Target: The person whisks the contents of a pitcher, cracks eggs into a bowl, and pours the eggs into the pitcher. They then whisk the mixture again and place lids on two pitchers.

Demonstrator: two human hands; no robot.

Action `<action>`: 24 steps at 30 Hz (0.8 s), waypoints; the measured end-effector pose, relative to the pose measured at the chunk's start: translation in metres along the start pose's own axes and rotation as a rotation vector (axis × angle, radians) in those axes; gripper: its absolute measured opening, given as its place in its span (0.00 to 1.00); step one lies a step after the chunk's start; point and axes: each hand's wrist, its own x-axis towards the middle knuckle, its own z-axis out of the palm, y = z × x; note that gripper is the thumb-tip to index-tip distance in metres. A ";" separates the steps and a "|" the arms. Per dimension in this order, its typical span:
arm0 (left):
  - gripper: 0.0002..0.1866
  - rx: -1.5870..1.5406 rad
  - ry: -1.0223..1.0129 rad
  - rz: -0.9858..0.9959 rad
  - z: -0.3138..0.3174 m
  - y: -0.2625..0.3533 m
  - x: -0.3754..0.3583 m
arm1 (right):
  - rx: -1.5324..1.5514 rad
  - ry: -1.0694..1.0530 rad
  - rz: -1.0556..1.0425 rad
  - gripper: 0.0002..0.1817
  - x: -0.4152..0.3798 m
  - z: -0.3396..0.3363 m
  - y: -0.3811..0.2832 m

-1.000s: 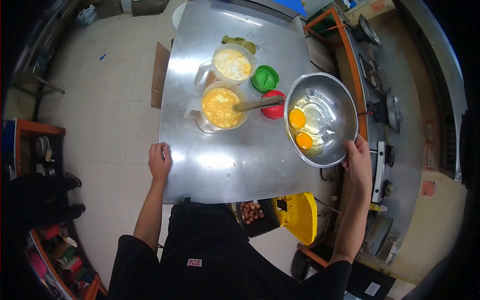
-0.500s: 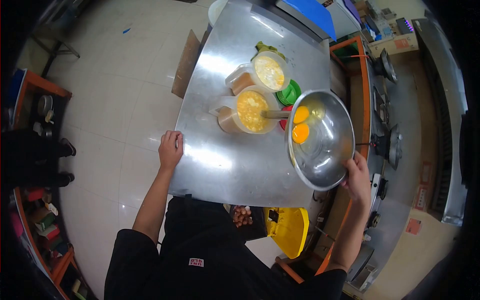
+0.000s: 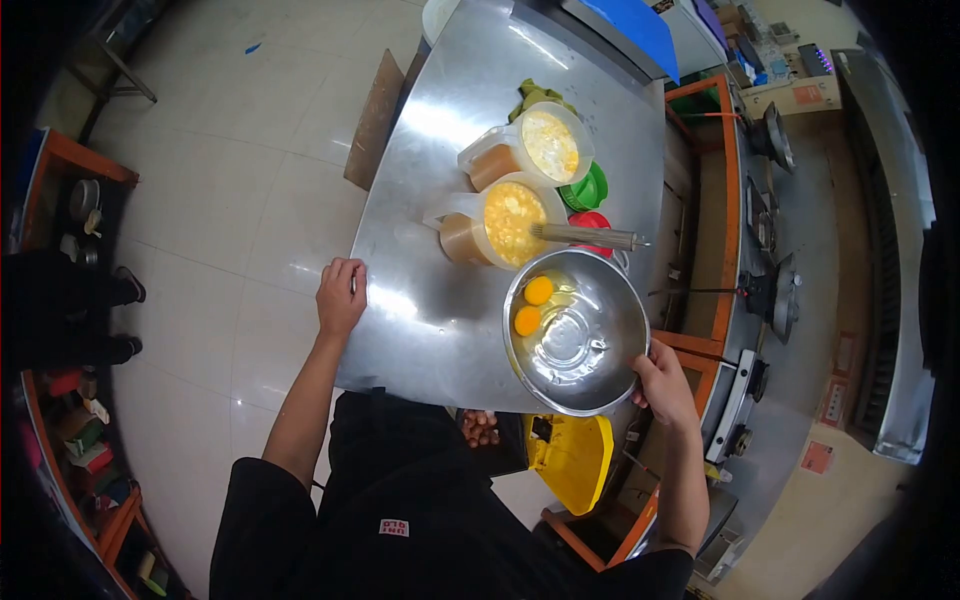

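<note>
My right hand (image 3: pixel 665 384) grips the right rim of a steel bowl (image 3: pixel 610 345), which is over the near right part of the metal table (image 3: pixel 400 345). Inside the bowl lie two egg yolks (image 3: pixel 533 306) in clear egg white. Resting on the table's left edge, my left hand (image 3: pixel 342 294) has its fingers curled, with nothing visible in them. Beyond the bowl, a pitcher (image 3: pixel 463 237) of yellow egg mixture has a whisk (image 3: pixel 590 236) leaning in it. A second pitcher (image 3: pixel 497 163) with a pale, frothy top stands behind it.
Green (image 3: pixel 588 188) and red (image 3: pixel 590 222) containers stand right of the pitchers, with a green cloth (image 3: pixel 540 97) behind. Below the near edge are a bin with eggshells (image 3: pixel 479 428) and a yellow lid (image 3: pixel 575 465). Stoves line the right; another person's legs (image 3: pixel 75 310) show left.
The bowl has moved left and toward me with my right hand, and it is tilted less. The whisk's handle and the red container are now more exposed. My left hand stays at the table edge.
</note>
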 end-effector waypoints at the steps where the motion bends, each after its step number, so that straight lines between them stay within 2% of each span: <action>1: 0.04 -0.004 -0.002 -0.002 0.000 0.000 0.000 | -0.012 -0.006 0.013 0.09 0.001 0.000 -0.001; 12: 0.06 -0.048 -0.079 -0.062 -0.003 0.000 0.002 | -0.122 -0.098 0.198 0.09 0.009 -0.010 -0.059; 16: 0.03 -0.055 -0.035 -0.024 -0.002 -0.001 0.005 | -0.215 -0.075 0.277 0.09 0.016 -0.016 -0.089; 24: 0.03 -0.044 -0.063 -0.024 -0.003 -0.005 0.007 | -0.308 -0.068 0.418 0.11 0.031 -0.016 -0.139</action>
